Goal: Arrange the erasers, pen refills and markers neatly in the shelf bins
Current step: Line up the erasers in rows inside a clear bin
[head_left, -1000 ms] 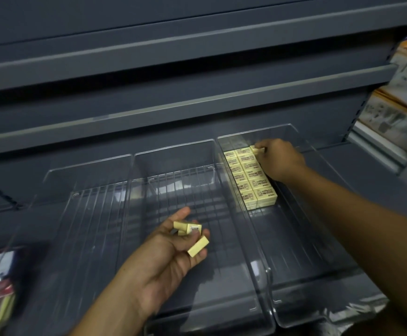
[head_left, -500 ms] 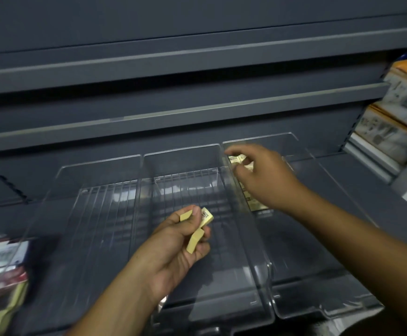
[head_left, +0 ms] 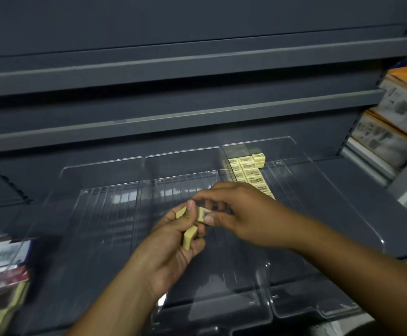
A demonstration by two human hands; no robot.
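Over the middle clear bin [head_left: 183, 155] on the grey shelf [head_left: 357, 190], the left hand [head_left: 170, 248] holds a few cream erasers [head_left: 189, 236], its fingers [head_left: 197, 246] curled round them. The right hand [head_left: 248, 214] meets it there, thumb and fingertips clamped on one labelled eraser [head_left: 202, 213] that sits at the top of the left hand's bunch. In the right bin [head_left: 318, 214], more erasers lie in tidy rows [head_left: 248, 168] along its left wall towards the back, partly hidden by the right hand.
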